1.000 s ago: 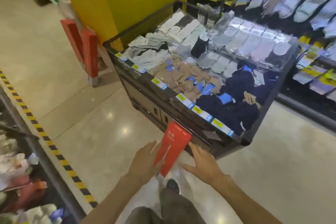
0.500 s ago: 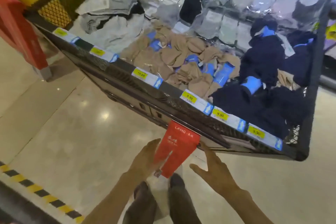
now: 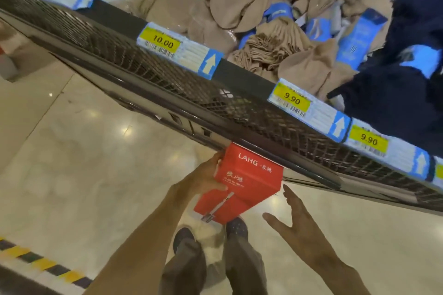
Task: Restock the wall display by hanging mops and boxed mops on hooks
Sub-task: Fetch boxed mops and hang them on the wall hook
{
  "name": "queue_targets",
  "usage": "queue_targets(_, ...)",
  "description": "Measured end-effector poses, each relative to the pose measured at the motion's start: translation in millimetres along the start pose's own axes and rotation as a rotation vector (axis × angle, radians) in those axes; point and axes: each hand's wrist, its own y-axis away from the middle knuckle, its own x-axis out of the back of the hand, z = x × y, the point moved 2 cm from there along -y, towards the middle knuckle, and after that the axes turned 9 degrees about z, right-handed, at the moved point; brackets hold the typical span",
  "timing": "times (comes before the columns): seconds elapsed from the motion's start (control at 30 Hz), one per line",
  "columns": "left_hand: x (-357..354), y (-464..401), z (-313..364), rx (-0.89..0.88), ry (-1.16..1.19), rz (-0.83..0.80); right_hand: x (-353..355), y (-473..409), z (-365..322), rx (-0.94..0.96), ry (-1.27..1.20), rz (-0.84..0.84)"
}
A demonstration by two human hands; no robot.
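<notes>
I hold the tall red cardboard mop box [image 3: 242, 182] in my left hand [image 3: 203, 182], with my fingers wrapped round its left side near the top. The box stands straight up in front of my legs, just under the black wire mesh bin [image 3: 167, 74] full of tan socks [image 3: 263, 31]. My right hand [image 3: 294, 220] is open and near the box, not touching it. The box looks stiff and smooth, so it may slip. I think it is long and a bit tippy, so both hands on its sides would be best.
</notes>
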Motion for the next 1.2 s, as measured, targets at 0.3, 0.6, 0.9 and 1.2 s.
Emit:
queue_targets(0.3, -2.3, 0.4, -13.5, 0.009, 0.033, 0.034, -5.8, -35.8, -12.1, 0.0, -0.404, -0.101)
queue_targets(0.6, 5.4, 31.9, -32.8, 0.039, 0.112, 0.119, -32.2, -45.7, -30.1, 0.057, -0.536, -0.068)
queue_targets(0.9, -13.6, 108.4, -13.3, 0.038, 0.263, 0.198, -1.3, 11.6, -27.4, 0.116, -0.401, -0.132)
queue_targets(1.2, -11.6, 176.5, 82.3, -0.101, 0.119, 0.178, 83.9, 112.7, -40.2, 0.157, -0.491, 0.017)
